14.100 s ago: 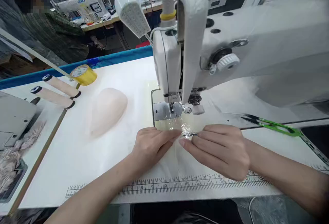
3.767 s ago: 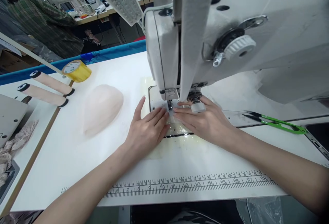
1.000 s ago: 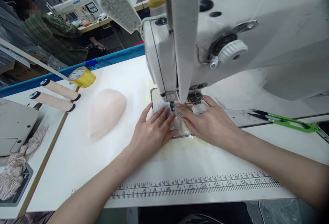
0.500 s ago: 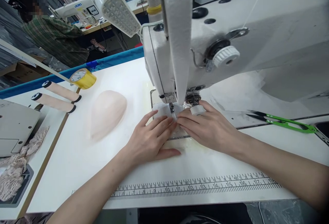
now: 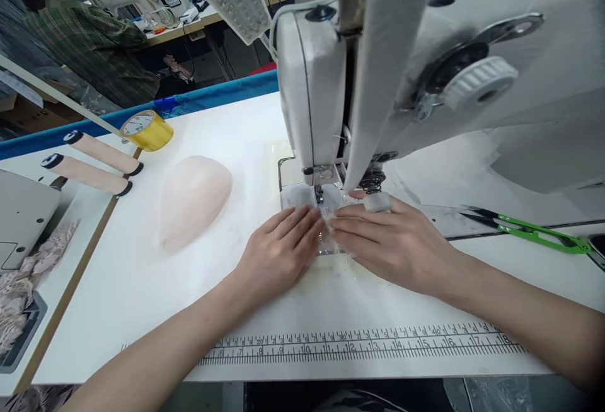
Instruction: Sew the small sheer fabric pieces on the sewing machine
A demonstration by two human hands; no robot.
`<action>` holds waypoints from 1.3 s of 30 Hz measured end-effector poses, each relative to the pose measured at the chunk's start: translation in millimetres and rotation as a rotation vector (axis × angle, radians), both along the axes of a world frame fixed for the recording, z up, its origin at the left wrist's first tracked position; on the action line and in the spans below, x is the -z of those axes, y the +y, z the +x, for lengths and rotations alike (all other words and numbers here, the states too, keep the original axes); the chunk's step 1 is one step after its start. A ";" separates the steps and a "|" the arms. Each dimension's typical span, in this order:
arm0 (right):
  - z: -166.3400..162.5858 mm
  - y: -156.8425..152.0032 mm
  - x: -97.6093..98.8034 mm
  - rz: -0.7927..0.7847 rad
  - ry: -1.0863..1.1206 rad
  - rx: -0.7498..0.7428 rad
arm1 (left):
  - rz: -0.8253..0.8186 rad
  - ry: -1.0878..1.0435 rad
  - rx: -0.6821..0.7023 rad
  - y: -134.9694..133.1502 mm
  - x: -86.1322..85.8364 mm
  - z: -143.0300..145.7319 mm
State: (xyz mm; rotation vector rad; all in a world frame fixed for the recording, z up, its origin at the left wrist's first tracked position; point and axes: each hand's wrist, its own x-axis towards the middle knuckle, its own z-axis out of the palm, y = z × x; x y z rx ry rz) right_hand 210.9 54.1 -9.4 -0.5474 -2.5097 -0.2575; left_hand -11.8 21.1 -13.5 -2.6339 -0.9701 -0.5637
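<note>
My left hand (image 5: 281,251) lies flat on the machine bed, fingers stretched out together and tips just left of the presser foot (image 5: 319,194). From the other side my right hand (image 5: 397,242) rests with straight fingers beside the foot, its thumb hidden. Between and under the fingertips is a thin, sheer whitish piece of fabric (image 5: 297,196), which passes under the foot. Its edges are hard to make out. The white sewing machine (image 5: 312,97) stands over both hands. A pale pink moulded cup (image 5: 196,201) sits on the table, left of my left hand.
Green-handled scissors (image 5: 534,230) lie at the right, with blades toward my right hand. Yellow tape (image 5: 147,130) and two thread cones (image 5: 87,176) stand at the left. A printed ruler (image 5: 354,346) runs along the front edge. A person (image 5: 89,53) sits at another machine behind.
My left thumb, stretched out before, is now tucked out of sight. Both hands stay by the presser foot. The view has shifted, and the machine head looks larger.
</note>
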 end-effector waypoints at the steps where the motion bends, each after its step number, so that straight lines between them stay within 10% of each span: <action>1: 0.3 -0.7 -0.2 0.000 0.003 -0.008 | -0.003 0.019 0.002 -1.1 0.8 -0.5; 39: -5.0 2.4 4.6 0.032 0.031 0.021 | -0.003 0.043 -0.043 -1.1 0.0 -1.6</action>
